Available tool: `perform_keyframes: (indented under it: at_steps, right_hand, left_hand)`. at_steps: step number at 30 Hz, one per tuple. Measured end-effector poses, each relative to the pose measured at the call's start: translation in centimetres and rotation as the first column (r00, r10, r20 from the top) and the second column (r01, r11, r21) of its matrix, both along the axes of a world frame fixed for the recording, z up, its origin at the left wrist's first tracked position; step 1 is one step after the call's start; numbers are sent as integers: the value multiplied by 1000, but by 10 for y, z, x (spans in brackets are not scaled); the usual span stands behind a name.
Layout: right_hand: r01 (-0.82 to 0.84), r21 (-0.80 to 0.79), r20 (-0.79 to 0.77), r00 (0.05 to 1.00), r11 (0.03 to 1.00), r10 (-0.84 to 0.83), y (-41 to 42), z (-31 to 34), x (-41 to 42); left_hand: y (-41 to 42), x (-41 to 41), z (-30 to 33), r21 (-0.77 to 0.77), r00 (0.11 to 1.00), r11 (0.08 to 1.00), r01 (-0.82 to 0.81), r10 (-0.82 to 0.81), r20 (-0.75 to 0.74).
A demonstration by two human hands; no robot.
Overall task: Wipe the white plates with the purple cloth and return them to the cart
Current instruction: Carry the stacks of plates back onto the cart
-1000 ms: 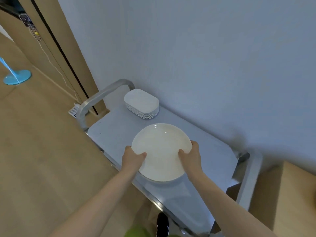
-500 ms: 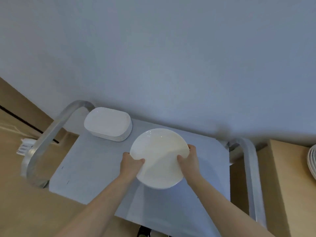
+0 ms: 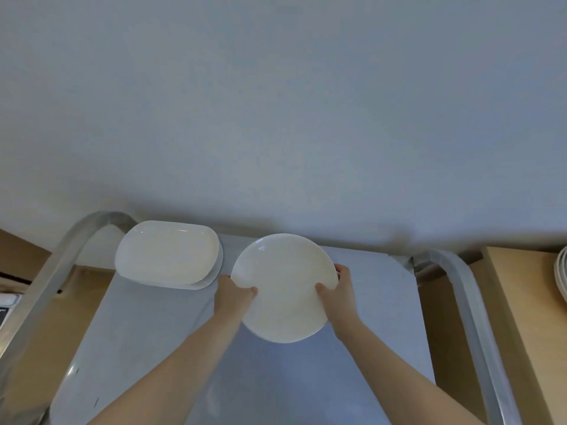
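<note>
A round white plate (image 3: 283,286) is held over the grey top of the cart (image 3: 147,342), near its back edge. My left hand (image 3: 231,294) grips the plate's left rim and my right hand (image 3: 339,291) grips its right rim, thumbs on top. Whether the plate touches the cart top is unclear. To its left, a stack of oblong white plates (image 3: 167,254) rests at the cart's back left corner. No purple cloth is in view.
The cart has curved metal handles on the left (image 3: 61,262) and on the right (image 3: 469,305). A plain wall (image 3: 276,102) rises right behind it. A wooden surface (image 3: 527,317) to the right carries the edge of more white dishes (image 3: 561,277).
Both hands have carried the round plate toward the back of the cart, closer to the oblong stack. The camera has turned to face the wall more squarely.
</note>
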State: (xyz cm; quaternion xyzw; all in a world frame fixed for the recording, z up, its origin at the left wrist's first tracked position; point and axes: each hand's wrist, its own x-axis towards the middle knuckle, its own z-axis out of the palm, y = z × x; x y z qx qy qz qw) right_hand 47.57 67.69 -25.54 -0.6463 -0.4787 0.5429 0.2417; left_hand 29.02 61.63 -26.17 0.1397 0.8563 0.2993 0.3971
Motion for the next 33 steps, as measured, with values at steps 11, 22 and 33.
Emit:
perform_keyframes:
  at_steps: [11, 22, 33]
  right_hand:
    - [49, -11, -9, 999, 999, -50, 9, -11, -19]
    - [94, -20, -18, 995, 995, -94, 11, -15, -27]
    - [109, -4, -46, 993, 994, -110, 5, -17, -32]
  left_hand:
    - [13, -16, -14, 49, 1000, 999, -9, 7, 27]
    - [21, -20, -25, 55, 999, 998, -11, 9, 35]
    - [22, -23, -30, 69, 1000, 998, 12, -13, 26]
